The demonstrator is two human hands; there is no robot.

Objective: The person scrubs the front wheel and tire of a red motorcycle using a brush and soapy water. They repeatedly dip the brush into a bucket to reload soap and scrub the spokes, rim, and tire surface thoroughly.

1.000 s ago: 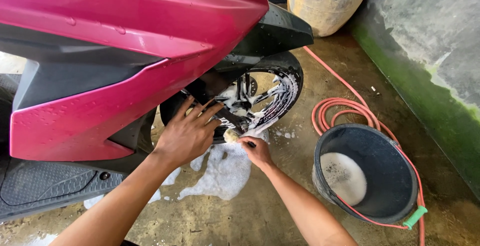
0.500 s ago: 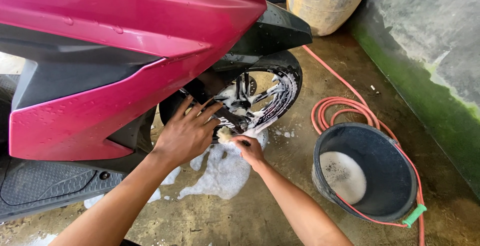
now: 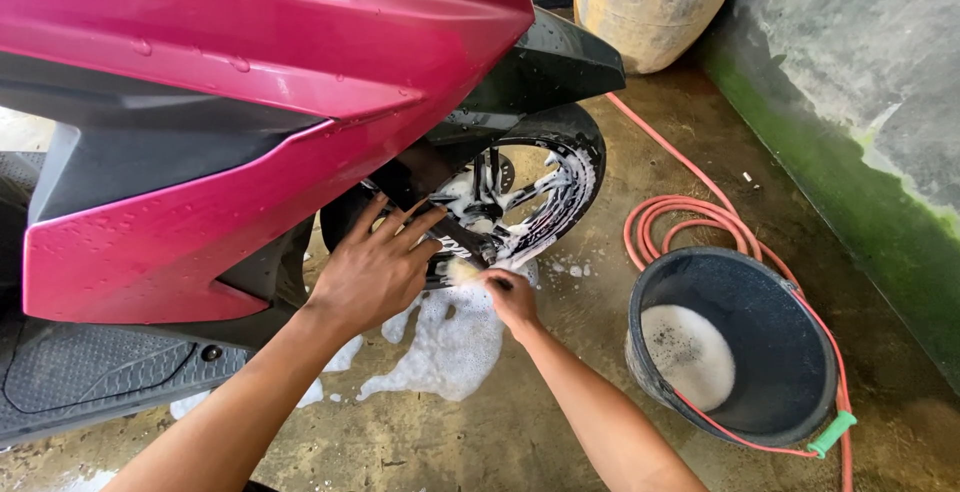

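Your left hand (image 3: 375, 272) lies flat and wide open on the front wheel (image 3: 500, 212) of the pink scooter (image 3: 250, 102). Your right hand (image 3: 510, 297) is closed around a small yellow sponge (image 3: 462, 270), low on the wheel near the soapy floor (image 3: 450, 342). Press gently and rub between the spokes. Dip the sponge in the black bucket (image 3: 740, 352) on the right when it dries.

One view only, from a camera worn on the person's head, looking steeply down and forward from close above the arms. It faces the scooter (image 3: 250, 132) on the left, with its front wheel (image 3: 520, 202) at mid-frame. Both forearms enter from the near edge. The bucket (image 3: 740, 352) sits near right, the hose (image 3: 680, 222) beyond it, and the wall (image 3: 860, 102) runs along the far right.
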